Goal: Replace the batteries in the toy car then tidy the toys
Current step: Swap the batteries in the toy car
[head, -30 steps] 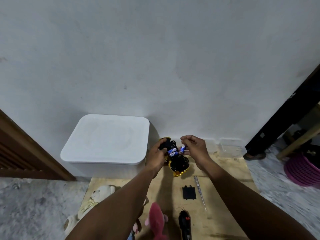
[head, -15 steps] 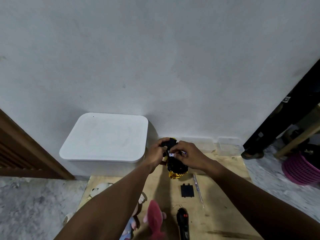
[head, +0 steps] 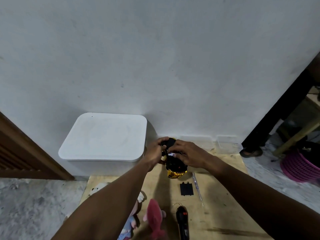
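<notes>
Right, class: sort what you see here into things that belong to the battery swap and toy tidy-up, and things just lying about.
Belonging to the job:
toy car, held in left hand and right hand
battery cover
screwdriver
remote control
pink plush toy
white storage box

Just lying about:
pink basket
sandal

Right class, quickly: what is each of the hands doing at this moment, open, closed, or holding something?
Left hand: closed on the toy car, holding it upside down.
Right hand: fingers pressed onto the car's battery bay; whether it grips a battery cannot be told.
</notes>
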Tool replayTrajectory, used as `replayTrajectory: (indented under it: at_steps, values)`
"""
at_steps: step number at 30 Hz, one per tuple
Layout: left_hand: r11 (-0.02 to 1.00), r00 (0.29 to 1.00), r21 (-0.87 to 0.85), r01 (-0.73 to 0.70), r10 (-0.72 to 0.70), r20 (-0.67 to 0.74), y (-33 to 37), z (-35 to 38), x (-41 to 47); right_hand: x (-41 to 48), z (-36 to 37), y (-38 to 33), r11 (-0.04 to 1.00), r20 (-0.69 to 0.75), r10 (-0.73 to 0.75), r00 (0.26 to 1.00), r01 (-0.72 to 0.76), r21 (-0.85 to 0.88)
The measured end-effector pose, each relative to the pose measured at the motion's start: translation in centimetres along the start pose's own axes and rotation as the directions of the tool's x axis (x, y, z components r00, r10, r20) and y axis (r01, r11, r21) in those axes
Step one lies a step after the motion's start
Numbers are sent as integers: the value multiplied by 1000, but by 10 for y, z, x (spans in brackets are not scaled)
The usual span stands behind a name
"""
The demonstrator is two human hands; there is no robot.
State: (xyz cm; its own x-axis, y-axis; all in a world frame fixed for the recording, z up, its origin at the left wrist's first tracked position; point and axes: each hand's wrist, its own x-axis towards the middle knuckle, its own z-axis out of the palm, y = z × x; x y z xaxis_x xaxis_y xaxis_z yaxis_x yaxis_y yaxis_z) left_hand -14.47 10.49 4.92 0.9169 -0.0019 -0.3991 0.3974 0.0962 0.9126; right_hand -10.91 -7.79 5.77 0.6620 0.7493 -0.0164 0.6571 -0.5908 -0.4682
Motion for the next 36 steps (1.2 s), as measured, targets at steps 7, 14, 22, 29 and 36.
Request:
replayTrajectory:
  at_steps: [7, 14, 22, 29, 36]
  values:
    - [998, 1000, 66, -8, 6, 24, -3, 2, -3, 7, -9, -2, 983, 162, -59, 985, 86, -163]
    - [998, 999, 60, -12, 10, 45, -5, 4, -6, 10, -9, -2, 963, 201, -132, 971, 173, -205]
    - [1000, 999, 10, 0, 0, 34, -3, 0, -3, 5, -13, -10, 998, 25, -52, 998, 53, -38]
    - [1000, 1000, -6, -24, 24, 4, 3, 0, -4, 1, 0, -2, 944, -281, 157, 947, -61, 323]
    - [1000, 999, 4, -25, 25, -25, 0, 2, -3, 5, -6, -9, 511, -200, 605, 771, -183, 840]
